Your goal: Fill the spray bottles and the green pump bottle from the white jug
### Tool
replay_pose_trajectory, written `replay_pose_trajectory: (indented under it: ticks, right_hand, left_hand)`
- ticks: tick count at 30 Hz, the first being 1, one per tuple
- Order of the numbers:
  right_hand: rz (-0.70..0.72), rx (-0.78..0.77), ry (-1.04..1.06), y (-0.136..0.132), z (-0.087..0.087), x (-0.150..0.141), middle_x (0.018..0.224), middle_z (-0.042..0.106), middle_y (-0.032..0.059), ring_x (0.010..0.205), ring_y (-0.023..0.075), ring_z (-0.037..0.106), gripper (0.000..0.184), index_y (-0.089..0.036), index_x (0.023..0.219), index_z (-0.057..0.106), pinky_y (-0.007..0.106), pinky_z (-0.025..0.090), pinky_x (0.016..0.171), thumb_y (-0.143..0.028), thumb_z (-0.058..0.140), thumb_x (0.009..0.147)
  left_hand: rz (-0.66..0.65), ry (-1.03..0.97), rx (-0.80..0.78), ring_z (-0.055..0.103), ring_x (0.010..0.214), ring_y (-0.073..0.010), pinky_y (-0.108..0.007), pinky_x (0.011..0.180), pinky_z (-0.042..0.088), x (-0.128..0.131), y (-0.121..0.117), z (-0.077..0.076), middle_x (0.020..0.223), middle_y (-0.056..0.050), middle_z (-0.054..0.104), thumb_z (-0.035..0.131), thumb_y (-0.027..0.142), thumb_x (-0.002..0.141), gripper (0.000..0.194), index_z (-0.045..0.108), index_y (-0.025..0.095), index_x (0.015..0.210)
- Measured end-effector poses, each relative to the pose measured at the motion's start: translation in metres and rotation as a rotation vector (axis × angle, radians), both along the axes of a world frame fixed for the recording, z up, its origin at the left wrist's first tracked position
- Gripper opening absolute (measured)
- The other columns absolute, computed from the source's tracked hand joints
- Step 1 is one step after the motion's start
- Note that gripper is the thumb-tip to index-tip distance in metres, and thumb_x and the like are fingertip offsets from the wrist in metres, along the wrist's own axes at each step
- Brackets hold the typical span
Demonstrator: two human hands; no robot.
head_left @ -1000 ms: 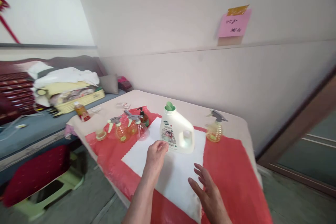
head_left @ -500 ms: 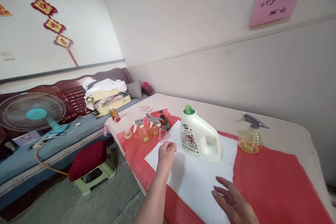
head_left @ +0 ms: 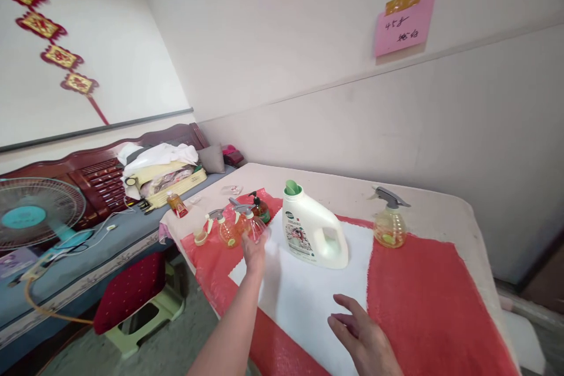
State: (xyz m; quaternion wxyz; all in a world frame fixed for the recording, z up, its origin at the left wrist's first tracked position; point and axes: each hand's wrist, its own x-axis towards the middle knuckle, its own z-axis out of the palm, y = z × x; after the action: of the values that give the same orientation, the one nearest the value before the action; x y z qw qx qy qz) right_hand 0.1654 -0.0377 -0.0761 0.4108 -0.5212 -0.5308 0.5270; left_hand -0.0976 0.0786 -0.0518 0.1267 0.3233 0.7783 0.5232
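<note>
My left hand [head_left: 254, 251] stretches forward to a small clear spray bottle [head_left: 252, 224] in a cluster at the left of the table. Its fingers reach the bottle's base, but whether they grip it is hidden. An orange spray bottle [head_left: 228, 230] and a dark pump bottle [head_left: 261, 207] stand beside it. A white detergent jug [head_left: 315, 234] with a green cap stands upright on a white cloth [head_left: 304, 296]. My right hand [head_left: 361, 335] hovers open over the cloth's near edge, fingers spread, holding nothing.
A red mat [head_left: 423, 299] covers the table under the cloth. A yellow spray bottle [head_left: 390, 226] stands at the back right. Left of the table are a red stool [head_left: 130, 291], a fan [head_left: 33, 211] and a bench piled with bedding [head_left: 161, 164].
My left hand has moved forward and left, from beside the jug to the spray bottles. The right hand stays open over the cloth. The camera has turned.
</note>
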Motion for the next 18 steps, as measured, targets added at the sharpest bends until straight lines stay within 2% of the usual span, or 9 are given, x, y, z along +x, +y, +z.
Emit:
replay_pose_trajectory:
  ticks: [2,5,9,11,13,15,18]
  right_hand:
    - [-0.001,0.016,-0.001,0.000,-0.006,-0.001,0.090,0.076,0.0094,0.094,0.0271,0.071,0.054,-0.021,0.115,0.059,0.036,0.054,0.083,-0.059,0.057,0.076]
    - [-0.027,0.037,-0.005,0.001,-0.010,-0.003,0.087,0.076,0.0084,0.091,0.0272,0.071,0.051,-0.022,0.113,0.059,0.036,0.054,0.080,-0.058,0.056,0.076]
    - [-0.020,0.039,0.001,-0.001,0.004,-0.003,0.089,0.076,0.0082,0.093,0.0259,0.070,0.048,-0.022,0.116,0.058,0.036,0.052,0.083,-0.052,0.056,0.079]
    - [-0.012,0.027,0.007,-0.001,0.013,-0.002,0.089,0.075,0.0086,0.094,0.0259,0.069,0.048,-0.020,0.116,0.058,0.036,0.051,0.083,-0.050,0.057,0.078]
    - [0.014,-0.005,0.023,-0.001,0.019,-0.001,0.088,0.075,0.0084,0.094,0.0262,0.068,0.049,-0.019,0.116,0.058,0.036,0.050,0.084,-0.050,0.059,0.078]
    - [0.049,-0.051,0.076,0.001,0.023,0.001,0.094,0.074,0.0093,0.095,0.0270,0.068,0.048,-0.020,0.112,0.060,0.037,0.049,0.086,-0.051,0.062,0.076]
    - [0.062,-0.154,0.236,0.003,0.026,0.003,0.110,0.070,0.0133,0.098,0.0293,0.067,0.052,-0.019,0.104,0.064,0.040,0.050,0.087,-0.058,0.068,0.070]
  left_hand:
    - [0.045,0.041,-0.022,0.056,0.114,-0.0271,-0.049,0.094,0.048,-0.009,0.019,0.002,0.132,-0.012,0.054,0.061,0.036,0.091,0.043,0.054,0.017,0.128]
    - [0.076,0.076,-0.042,0.057,0.113,-0.0266,-0.048,0.093,0.050,-0.019,0.041,0.003,0.131,-0.011,0.054,0.061,0.035,0.091,0.041,0.055,0.018,0.128]
    - [0.045,0.074,-0.034,0.058,0.111,-0.0259,-0.047,0.091,0.051,-0.027,0.049,0.001,0.129,-0.011,0.056,0.060,0.035,0.092,0.040,0.055,0.018,0.127]
    - [0.029,0.053,-0.020,0.057,0.111,-0.0266,-0.049,0.093,0.049,-0.028,0.045,0.003,0.128,-0.012,0.056,0.063,0.035,0.090,0.044,0.053,0.017,0.128]
    - [0.016,0.028,0.012,0.056,0.114,-0.0284,-0.049,0.097,0.045,-0.028,0.033,0.009,0.128,-0.014,0.056,0.069,0.034,0.084,0.056,0.048,0.016,0.133]
    - [-0.004,0.002,0.062,0.054,0.118,-0.0297,-0.046,0.101,0.042,-0.025,0.014,0.017,0.129,-0.016,0.055,0.073,0.036,0.079,0.068,0.042,0.017,0.136]
    - [-0.084,-0.054,0.158,0.055,0.119,-0.0286,-0.042,0.099,0.044,-0.008,-0.027,0.033,0.129,-0.015,0.056,0.072,0.046,0.078,0.068,0.043,0.021,0.135]
